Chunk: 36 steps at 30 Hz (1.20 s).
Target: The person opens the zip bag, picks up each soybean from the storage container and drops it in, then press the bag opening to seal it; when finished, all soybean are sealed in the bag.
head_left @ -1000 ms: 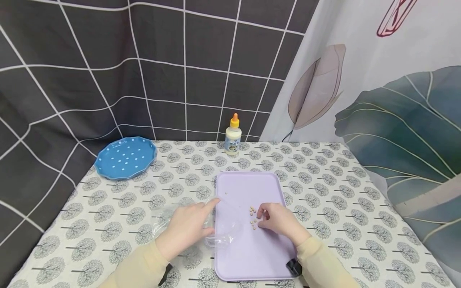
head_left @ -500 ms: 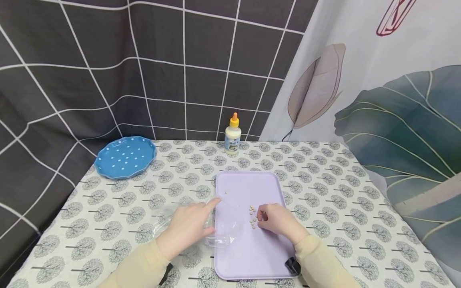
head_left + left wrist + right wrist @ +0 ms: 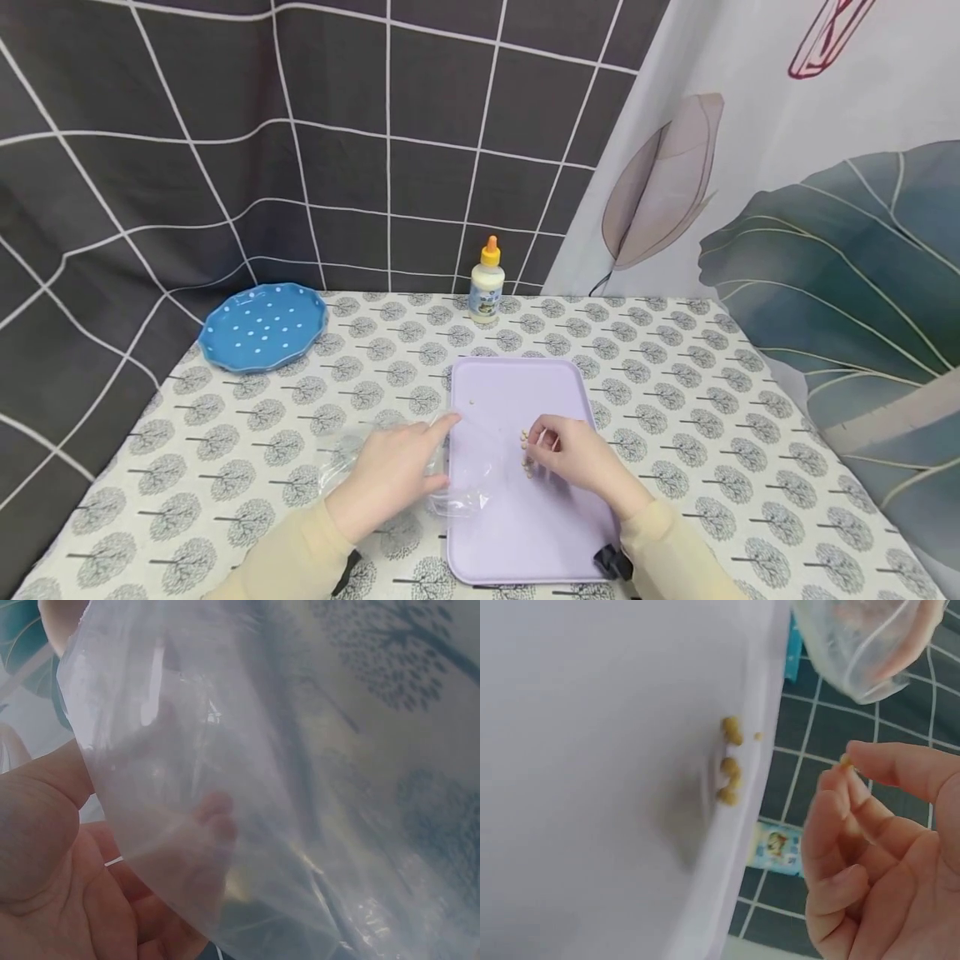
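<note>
From the head view, our left hand (image 3: 390, 475) holds the clear plastic bag (image 3: 450, 479) beside our right hand (image 3: 581, 457), now lifted off the lavender tray (image 3: 525, 533). At the left wrist, fingers curl around film. At the right wrist, fingertips pinch one bean (image 3: 845, 760); next comes carrying it bagward.

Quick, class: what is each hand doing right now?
Left hand: holds the clear plastic bag, index finger straight.
Right hand: pinches one small yellow bean between its fingertips.
</note>
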Each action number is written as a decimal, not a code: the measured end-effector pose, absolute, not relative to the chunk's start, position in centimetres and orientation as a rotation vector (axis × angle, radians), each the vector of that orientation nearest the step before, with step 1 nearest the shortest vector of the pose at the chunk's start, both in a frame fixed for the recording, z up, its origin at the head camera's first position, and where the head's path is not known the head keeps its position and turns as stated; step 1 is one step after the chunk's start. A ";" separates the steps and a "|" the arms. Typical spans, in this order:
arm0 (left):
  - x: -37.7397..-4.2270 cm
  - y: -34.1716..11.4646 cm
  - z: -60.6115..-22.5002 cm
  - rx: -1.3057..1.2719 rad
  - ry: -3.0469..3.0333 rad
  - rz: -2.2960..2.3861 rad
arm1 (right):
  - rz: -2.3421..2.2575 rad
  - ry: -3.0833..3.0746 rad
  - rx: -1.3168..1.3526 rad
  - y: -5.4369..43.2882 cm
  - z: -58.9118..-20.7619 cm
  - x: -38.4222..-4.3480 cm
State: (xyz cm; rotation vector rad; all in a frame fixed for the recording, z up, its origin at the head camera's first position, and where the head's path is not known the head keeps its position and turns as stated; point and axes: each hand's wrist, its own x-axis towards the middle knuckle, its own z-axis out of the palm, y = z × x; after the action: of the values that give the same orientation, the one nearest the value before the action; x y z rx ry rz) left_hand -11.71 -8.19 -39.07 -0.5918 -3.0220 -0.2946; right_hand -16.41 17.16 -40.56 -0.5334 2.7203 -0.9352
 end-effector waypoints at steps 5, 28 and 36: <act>-11.8 -8.2 -39.0 -0.593 -3.013 -0.291 | -1.044 2.682 -0.658 16.7 -39.8 -15.9; -11.5 -8.1 -38.7 -0.587 -3.008 -0.315 | -1.022 2.696 -0.657 16.1 -40.4 -15.7; -11.6 -8.1 -38.9 -0.596 -3.008 -0.315 | -0.929 2.711 -0.553 17.1 -40.9 -16.6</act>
State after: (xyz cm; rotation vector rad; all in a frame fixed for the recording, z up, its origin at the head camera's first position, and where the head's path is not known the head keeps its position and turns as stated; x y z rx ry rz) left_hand -11.58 -8.10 -38.89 -0.5960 -3.0082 -0.3148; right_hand -16.57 17.12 -40.87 -0.5533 2.7106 -0.9285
